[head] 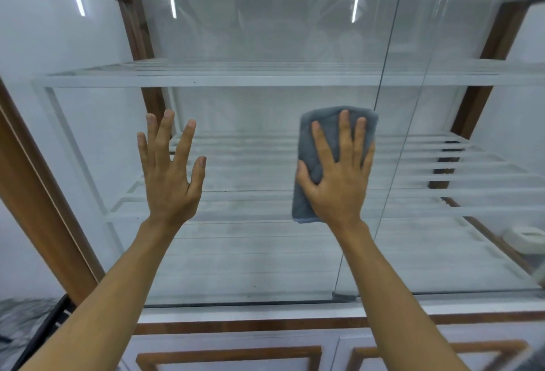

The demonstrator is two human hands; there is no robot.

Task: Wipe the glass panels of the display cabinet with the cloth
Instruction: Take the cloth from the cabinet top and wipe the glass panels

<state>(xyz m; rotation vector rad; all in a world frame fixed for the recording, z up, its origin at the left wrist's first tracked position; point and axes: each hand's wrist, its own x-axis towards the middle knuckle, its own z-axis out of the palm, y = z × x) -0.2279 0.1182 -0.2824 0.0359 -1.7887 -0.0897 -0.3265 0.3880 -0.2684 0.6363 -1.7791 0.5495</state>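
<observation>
The display cabinet's left glass panel [250, 46] fills the middle of the view, and its edge overlaps the right glass panel [472, 105]. A folded grey cloth [308, 146] lies flat against the left panel at mid height. My right hand [339, 176] presses on the cloth with fingers spread, thumb hooked round its left edge. Raised to the left of the cloth, my left hand [169, 173] is open, fingers spread, at or near the glass; I cannot tell whether it touches.
White slatted shelves [236, 79] sit behind the glass. Brown wooden frame posts [38, 188] flank the cabinet. A white base with brown-trimmed doors [230, 356] lies below. A small white dish [528, 238] rests inside at the lower right. A dark object [53, 320] leans at the lower left.
</observation>
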